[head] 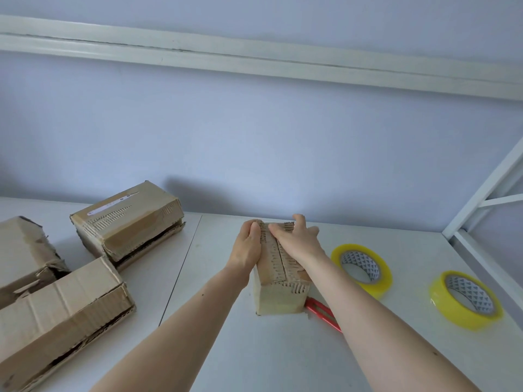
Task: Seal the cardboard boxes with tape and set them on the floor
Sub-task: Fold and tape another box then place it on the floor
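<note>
Cardboard flaps stay down because I press them flat: left hand (246,248) and right hand (294,238), fingers spread, rest on the box (278,290) mid-table (254,357), closing its seam for taping. Tape (362,265) waits just right, cutter (321,309) beside the box.

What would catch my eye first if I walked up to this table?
Two hands, the left hand and right hand, pressing flat on a small cardboard box mid-table. Right of it lie two yellow tape rolls; three worn boxes sit on the left.
</note>
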Demonstrator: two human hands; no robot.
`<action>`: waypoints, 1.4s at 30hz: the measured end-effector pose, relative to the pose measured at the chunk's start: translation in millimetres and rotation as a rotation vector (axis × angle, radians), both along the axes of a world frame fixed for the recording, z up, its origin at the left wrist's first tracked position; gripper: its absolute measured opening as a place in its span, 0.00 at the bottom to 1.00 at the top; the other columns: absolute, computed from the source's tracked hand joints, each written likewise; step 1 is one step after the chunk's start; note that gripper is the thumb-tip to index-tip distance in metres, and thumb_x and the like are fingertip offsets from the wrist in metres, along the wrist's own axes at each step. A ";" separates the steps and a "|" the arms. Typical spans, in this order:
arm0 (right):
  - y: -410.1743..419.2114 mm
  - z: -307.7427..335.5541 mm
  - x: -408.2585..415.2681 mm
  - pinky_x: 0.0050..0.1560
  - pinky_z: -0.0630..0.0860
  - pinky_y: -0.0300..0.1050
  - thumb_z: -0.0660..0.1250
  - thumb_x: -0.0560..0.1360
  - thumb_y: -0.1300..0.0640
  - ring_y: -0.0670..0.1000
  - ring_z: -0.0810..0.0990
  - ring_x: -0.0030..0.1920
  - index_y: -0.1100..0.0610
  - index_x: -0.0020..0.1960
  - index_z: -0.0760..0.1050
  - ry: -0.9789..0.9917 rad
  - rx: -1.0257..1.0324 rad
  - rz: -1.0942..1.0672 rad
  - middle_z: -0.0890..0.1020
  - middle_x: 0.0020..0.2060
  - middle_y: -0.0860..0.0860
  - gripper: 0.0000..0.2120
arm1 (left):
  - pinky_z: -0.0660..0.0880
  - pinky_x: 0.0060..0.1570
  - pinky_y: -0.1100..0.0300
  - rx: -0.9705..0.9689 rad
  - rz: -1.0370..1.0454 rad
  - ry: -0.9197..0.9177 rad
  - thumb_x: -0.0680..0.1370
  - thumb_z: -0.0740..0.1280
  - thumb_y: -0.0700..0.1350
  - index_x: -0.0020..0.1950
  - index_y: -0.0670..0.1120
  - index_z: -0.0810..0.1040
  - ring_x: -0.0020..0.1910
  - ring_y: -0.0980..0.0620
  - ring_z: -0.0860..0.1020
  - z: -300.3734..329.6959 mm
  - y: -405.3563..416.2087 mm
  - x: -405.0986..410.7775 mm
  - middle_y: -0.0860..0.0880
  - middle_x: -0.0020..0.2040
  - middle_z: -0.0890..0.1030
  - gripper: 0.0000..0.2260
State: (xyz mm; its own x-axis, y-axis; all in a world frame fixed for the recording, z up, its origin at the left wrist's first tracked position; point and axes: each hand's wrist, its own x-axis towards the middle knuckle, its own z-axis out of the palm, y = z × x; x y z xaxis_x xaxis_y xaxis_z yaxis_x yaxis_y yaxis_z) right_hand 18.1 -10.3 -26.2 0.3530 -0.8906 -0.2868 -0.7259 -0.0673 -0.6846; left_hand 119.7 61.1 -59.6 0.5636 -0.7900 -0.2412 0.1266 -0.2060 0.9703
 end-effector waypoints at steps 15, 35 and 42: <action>24.0 10.1 -15.8 0.59 0.76 0.56 0.65 0.69 0.34 0.54 0.79 0.55 0.51 0.60 0.63 -0.171 -0.045 0.031 0.78 0.54 0.50 0.29 | 0.75 0.65 0.45 0.094 -0.031 0.149 0.65 0.52 0.83 0.66 0.61 0.78 0.63 0.48 0.79 3.2 6.9 -5.4 0.51 0.63 0.81 0.41; 53.8 44.1 -15.9 0.54 0.68 0.54 0.44 0.84 0.42 0.61 0.73 0.62 0.51 0.65 0.67 0.232 -0.387 0.192 0.74 0.62 0.57 0.21 | 0.77 0.47 0.55 -0.152 0.150 0.220 0.86 0.52 0.50 0.53 0.47 0.71 0.45 0.49 0.77 35.9 15.6 -36.6 0.46 0.48 0.77 0.12; 43.9 46.3 -13.3 0.50 0.68 0.53 0.46 0.82 0.38 0.61 0.77 0.58 0.53 0.61 0.67 0.249 -0.367 0.133 0.78 0.57 0.57 0.23 | 0.77 0.44 0.54 -0.197 0.140 0.194 0.86 0.52 0.49 0.51 0.46 0.70 0.45 0.49 0.78 36.6 16.4 -42.0 0.46 0.47 0.76 0.11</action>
State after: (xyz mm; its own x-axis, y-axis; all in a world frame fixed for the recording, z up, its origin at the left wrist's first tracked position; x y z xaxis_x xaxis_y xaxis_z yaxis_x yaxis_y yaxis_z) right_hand 4.7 33.6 20.0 0.4318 -0.9005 -0.0516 -0.8336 -0.3766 -0.4041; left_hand 77.7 77.5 -23.0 0.6288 -0.7500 -0.2050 0.3268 0.0157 0.9449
